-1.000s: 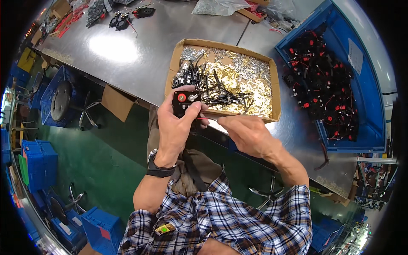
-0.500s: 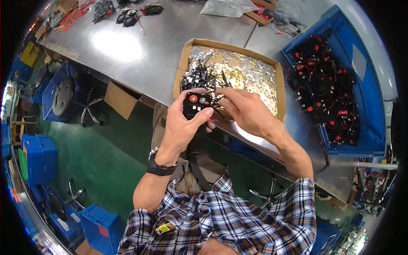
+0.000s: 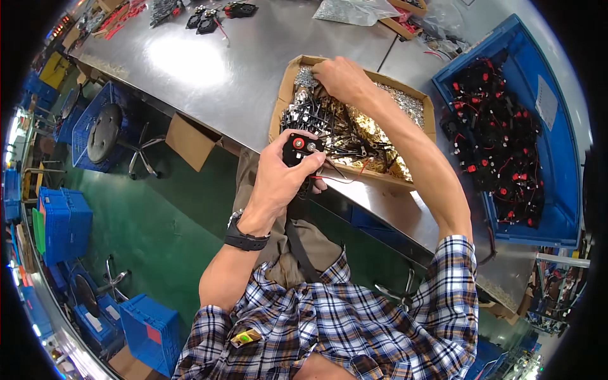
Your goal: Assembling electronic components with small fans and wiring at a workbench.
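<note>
My left hand [image 3: 282, 177] is closed round a black plastic part [image 3: 297, 149] with one red and one silver terminal on its face. A thin red wire hangs from it, over the table's front edge. My right hand [image 3: 342, 79] is over the far left corner of the shallow cardboard tray [image 3: 282, 104], its fingers bent down among small silver metal pieces [image 3: 306, 77]. What its fingertips pinch is hidden. In the tray beneath my right forearm lie black cable leads [image 3: 345, 136] with metal ends and loose gold-coloured pieces [image 3: 365, 123].
A blue bin [image 3: 560, 190] heaped with black and red wired parts [image 3: 497, 145] stands right of the tray. Several black parts [image 3: 206, 20] and a clear plastic bag [image 3: 354, 11] lie at the table's far side. Blue crates [image 3: 66, 221] and a stool [image 3: 104, 136] stand on the left.
My right hand has moved away from the black part, up and over to the tray's far left corner. Black leads now show where it was. The left hand keeps hold of the part.
</note>
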The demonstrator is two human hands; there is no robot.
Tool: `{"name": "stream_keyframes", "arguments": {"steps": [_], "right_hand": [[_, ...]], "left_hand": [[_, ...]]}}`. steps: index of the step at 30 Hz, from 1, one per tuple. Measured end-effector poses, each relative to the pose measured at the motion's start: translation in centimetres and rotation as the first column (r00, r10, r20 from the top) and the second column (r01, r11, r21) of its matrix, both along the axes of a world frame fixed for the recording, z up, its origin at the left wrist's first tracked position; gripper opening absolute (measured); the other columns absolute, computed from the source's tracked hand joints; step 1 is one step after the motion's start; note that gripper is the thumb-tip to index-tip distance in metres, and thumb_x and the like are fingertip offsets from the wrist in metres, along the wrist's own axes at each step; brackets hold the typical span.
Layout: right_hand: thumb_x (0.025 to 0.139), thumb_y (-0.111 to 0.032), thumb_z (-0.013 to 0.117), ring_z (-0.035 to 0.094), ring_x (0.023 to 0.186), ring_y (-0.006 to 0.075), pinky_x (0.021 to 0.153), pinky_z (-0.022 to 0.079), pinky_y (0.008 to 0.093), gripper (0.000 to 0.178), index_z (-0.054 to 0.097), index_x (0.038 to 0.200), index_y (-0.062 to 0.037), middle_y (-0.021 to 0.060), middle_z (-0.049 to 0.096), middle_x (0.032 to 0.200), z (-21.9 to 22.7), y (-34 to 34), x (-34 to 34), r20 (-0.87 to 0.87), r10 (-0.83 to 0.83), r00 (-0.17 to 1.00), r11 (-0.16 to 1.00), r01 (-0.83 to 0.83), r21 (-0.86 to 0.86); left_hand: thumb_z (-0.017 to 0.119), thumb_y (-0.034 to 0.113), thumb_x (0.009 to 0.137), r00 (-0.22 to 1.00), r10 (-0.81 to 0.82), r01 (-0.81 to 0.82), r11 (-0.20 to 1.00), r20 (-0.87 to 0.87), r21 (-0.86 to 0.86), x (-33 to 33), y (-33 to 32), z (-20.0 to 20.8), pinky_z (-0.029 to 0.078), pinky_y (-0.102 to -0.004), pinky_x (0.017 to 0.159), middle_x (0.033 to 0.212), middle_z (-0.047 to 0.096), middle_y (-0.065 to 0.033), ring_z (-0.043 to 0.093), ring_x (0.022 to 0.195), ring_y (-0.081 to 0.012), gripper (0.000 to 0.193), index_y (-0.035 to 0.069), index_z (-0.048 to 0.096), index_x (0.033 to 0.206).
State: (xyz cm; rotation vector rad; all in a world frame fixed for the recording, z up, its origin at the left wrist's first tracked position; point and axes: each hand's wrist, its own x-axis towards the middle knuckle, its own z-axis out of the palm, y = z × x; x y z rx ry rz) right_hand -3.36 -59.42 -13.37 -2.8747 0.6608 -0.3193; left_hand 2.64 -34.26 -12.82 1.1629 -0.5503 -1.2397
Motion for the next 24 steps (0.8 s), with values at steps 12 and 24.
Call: {"name": "stream_keyframes", "arguments": {"steps": [12, 24], "right_hand": [[0.089, -0.019, 0.065, 0.069, 0.072, 0.0359, 0.070, 0.053, 0.0452, 0.024, 0.075, 0.098, 0.0005, 0.0193, 0.073, 0.082, 2.3, -0.8, -1.7, 0.209, -0.063, 0.976, 0.983, 0.025, 0.181], [0.087, -0.015, 0.069, 0.068, 0.065, 0.0259, 0.066, 0.053, 0.0369, 0.022, 0.076, 0.097, 0.0030, 0.0188, 0.072, 0.076, 7.9, 9.9, -6.8, -0.009, 0.087, 0.996, 0.806, -0.065, 0.588]], "left_hand": [[0.071, 0.003, 0.091, 0.997, -0.073, 0.073, 0.997, 0.013, 0.010, 0.4, -1.1, 0.5, 0.056, -0.0284, 0.050, 0.085, 0.069, -0.0090, 0.068, 0.060, -0.0170, 0.023, -0.003, 0.060, 0.110], [0.074, 0.008, 0.089, 0.978, -0.092, 0.079, 0.994, 0.186, 0.073, 0.4, -1.8, 0.2, 0.055, -0.0258, 0.054, 0.085, 0.065, -0.0019, 0.064, 0.066, -0.0099, 0.022, -0.001, 0.064, 0.107]]}}
